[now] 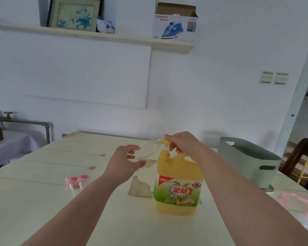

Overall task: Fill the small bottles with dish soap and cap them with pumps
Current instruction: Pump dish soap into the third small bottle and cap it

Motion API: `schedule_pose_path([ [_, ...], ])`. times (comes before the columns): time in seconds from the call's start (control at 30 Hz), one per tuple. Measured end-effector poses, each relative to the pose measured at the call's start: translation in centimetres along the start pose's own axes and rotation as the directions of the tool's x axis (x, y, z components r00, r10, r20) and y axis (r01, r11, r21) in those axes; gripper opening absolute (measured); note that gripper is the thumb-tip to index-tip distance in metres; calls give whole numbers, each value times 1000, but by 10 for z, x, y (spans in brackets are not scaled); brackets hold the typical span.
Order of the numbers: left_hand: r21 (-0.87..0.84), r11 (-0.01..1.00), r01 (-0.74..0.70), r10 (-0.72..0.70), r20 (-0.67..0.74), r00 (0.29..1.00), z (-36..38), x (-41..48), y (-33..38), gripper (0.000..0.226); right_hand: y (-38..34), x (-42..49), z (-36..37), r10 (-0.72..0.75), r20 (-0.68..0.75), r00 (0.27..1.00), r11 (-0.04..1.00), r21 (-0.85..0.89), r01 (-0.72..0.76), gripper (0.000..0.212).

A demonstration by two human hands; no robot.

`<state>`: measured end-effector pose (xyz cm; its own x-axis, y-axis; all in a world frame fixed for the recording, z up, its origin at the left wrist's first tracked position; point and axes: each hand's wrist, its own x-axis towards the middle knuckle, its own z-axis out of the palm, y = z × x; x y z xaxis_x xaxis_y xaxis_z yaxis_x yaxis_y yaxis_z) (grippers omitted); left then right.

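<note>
A big yellow dish soap jug (178, 185) with a green label stands upright on the pale table (43, 201). My right hand (183, 142) sits on top of its yellow pump head (165, 142), fingers curled over it. My left hand (126, 161) grips a small clear bottle (148, 148), tilted so its mouth meets the pump's spout. Two pink pumps (76, 181) lie on the table to the left. Another pink pump (306, 205) lies at the right edge, beside a clear bottle that is blurred.
A grey-green plastic tub (247, 160) stands on the table at the right, behind the jug. A wall shelf (114, 39) hangs high above with a picture and an iron box. A pipe with a valve (25, 121) runs at the far left.
</note>
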<state>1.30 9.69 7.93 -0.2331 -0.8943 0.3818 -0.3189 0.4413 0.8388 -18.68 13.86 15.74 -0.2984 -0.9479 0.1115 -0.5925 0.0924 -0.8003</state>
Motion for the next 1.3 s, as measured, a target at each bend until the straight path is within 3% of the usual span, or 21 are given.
schedule_pose_path([
  [0.2, -20, 1000, -18, 18, -3, 1000, 2, -1, -5, 54, 1, 2, 2, -16, -11, 1000, 998, -67, 15, 31],
  [0.4, 35, 999, -37, 36, 24, 999, 1, -1, -3, 30, 0, 5, 6, -30, -45, 999, 984, -178, 21, 36],
  [0.67, 74, 996, -59, 58, 16, 998, 0, 1, -2, 35, 0, 3, 2, -6, -13, 1000, 1000, -11, 6, 30],
  [0.93, 135, 987, -87, 84, 29, 996, 2, -1, -3, 59, 3, 8, 3, -29, -7, 1000, 993, -116, 28, 30],
  [1.3, 72, 993, -93, 92, 15, 996, 5, 1, -7, 42, 7, 6, 4, -41, -26, 999, 998, -49, 40, 26],
])
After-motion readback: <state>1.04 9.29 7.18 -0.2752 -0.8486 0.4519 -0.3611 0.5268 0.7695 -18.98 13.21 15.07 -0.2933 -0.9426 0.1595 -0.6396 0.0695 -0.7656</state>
